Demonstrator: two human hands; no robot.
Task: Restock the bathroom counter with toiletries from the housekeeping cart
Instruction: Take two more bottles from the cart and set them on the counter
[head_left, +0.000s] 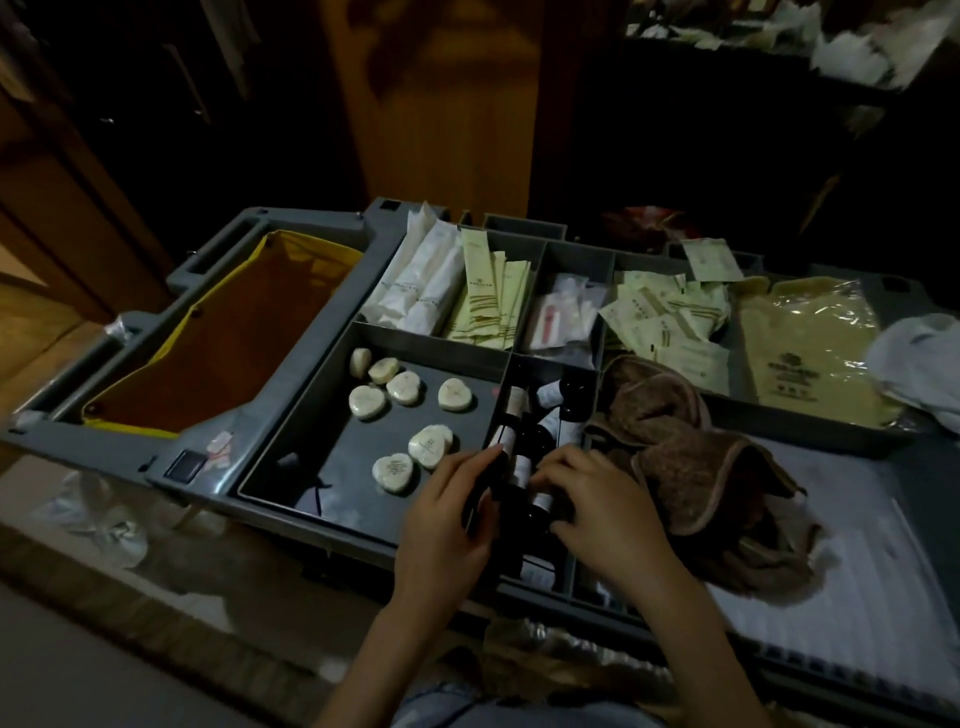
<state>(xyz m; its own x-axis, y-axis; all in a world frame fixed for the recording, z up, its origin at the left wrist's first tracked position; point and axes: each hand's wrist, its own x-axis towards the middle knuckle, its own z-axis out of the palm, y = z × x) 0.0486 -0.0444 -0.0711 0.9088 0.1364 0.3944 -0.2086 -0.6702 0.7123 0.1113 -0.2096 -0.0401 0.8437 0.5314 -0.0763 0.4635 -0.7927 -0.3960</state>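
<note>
A dark bottle (485, 491) gripped by left hand (447, 512), labelled bottle (542, 503) clasped by right hand (597, 499) (over narrow cart compartment (506, 379))

Dim in here, very little light. At twelve o'clock, a warm amber wooden door panel (441, 93) catches the only glow. Ten o'clock: a dark wooden cabinet (104, 130) with a slim metal bar handle (184, 78). Two o'clock, a black shelf unit (727, 130), crumpled white clutter (852, 52) on top. Eight o'clock, pale smooth floor (67, 649); nine o'clock, brown wood flooring (31, 322).
</note>
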